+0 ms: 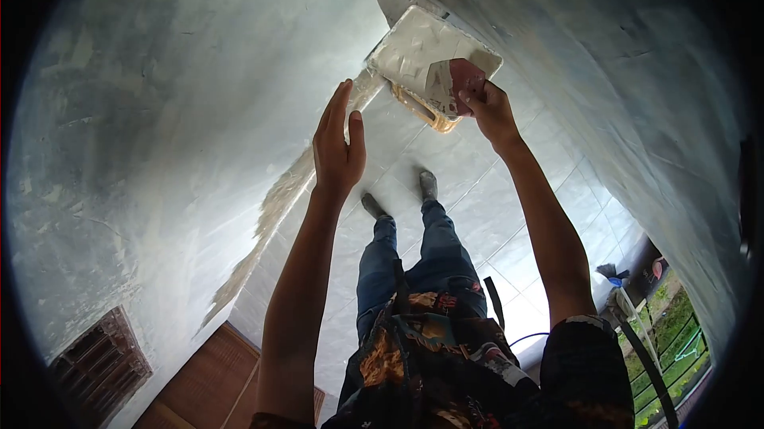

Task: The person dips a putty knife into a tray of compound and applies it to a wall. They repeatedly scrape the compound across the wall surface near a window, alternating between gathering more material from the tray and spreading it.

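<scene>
My right hand [495,117] pinches a folded piece of sandpaper [465,79] between thumb and fingers. One part of it is reddish-brown; the other is pale with printed marks. It overlaps the white-crusted top of a low stand [414,39] in this view, and a yellowish frame [430,115] shows beneath that top. Nearest the wall on the left, my left hand [337,146] is raised with its fingers stretched out and thumb apart, holding nothing.
A whitish, patchily coated wall [175,111] rises on the left, with a bare strip along its foot. Another wall [637,87] closes in on the right. Pale floor tiles [477,198] lie under my feet. A brown vent [102,365] and a broom [613,273] are lower down.
</scene>
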### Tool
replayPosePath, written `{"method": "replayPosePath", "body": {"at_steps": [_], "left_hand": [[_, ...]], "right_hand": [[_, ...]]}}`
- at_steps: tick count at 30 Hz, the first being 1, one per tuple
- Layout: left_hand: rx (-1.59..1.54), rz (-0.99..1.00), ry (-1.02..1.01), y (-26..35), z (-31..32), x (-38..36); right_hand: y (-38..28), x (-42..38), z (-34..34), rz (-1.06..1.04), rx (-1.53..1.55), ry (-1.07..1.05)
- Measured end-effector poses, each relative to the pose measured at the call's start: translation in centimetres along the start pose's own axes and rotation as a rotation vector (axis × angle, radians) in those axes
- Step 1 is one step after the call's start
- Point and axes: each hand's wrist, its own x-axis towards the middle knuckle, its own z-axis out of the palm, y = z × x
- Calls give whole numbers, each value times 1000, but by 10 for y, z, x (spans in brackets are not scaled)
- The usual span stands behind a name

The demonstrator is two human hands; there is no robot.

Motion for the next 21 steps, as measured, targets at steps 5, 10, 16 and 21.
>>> {"method": "replayPosePath", "body": {"at_steps": [5,10,16,21], "left_hand": [[40,-54,-90,-32,31,-6],[23,-113,-164,-71,58,-10],[-36,-257,-241,-110,88,-33],[-27,-255,-263,-132,95,-46]], "right_hand": [[58,41,-1,-71,-235,54],[93,103,22,-62,-501,44],[148,176,56,-212,-651,4],[173,205,76,-179,-824,-107]]}}
